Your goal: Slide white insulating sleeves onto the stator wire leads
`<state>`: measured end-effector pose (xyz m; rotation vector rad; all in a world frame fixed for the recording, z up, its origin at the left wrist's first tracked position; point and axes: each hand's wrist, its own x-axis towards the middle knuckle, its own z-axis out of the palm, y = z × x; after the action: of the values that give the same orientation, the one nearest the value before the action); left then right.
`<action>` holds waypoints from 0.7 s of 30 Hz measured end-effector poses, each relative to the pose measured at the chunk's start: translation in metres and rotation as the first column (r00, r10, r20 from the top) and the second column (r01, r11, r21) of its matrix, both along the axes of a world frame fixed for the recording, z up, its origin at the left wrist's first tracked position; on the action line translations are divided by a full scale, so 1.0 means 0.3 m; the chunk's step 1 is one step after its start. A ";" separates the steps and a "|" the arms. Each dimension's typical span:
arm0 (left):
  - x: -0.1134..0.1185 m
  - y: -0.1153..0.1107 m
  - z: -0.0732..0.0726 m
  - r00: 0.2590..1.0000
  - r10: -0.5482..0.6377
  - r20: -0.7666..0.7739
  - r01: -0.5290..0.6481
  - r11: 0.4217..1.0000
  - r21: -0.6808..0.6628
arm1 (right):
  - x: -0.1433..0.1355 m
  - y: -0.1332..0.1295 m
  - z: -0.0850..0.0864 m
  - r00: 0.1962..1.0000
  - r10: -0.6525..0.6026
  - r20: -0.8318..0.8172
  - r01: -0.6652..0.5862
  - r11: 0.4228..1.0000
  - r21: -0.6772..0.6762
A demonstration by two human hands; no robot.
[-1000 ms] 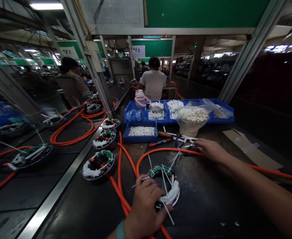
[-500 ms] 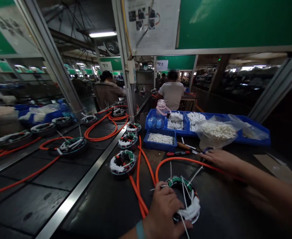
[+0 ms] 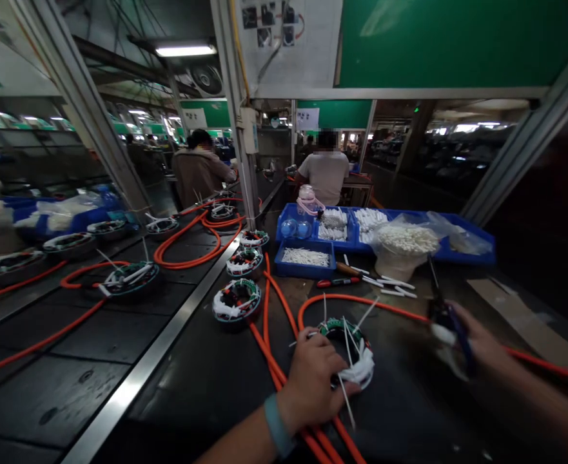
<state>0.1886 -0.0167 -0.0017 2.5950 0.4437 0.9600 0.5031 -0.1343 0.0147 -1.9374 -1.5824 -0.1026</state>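
My left hand (image 3: 316, 368) grips the left side of a ring-shaped wound part (image 3: 361, 367) on the dark table, its thumb at the front edge. Green and white windings show on the ring, and several thin white ties stick out of it. An orange cable (image 3: 351, 298) arcs behind the ring. My right hand (image 3: 472, 335), blurred by motion, holds dark-handled scissors (image 3: 445, 322) raised to the right of the ring, blades pointing up and away.
Blue bins (image 3: 351, 233) of white sleeves and a bag of white pieces (image 3: 404, 240) stand behind. A small blue tray (image 3: 305, 258) holds thin white ties. More wound rings (image 3: 236, 301) line the metal strip (image 3: 167, 328) at left. Two people (image 3: 328, 174) sit farther off.
My right hand has lifted the scissors off the table and moved right and nearer. White sleeves show where it was. My left hand stays on the ring. The view has shifted slightly.
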 end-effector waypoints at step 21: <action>0.121 0.029 0.188 0.875 0.282 -0.393 -0.267 0.959 0.095 | -0.271 -0.085 0.190 0.777 0.454 0.436 -0.128 0.792 -0.597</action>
<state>0.2250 -0.0081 0.0548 2.8170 0.9318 0.5003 0.4217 -0.1600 0.0718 -2.1399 -2.5435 -0.1056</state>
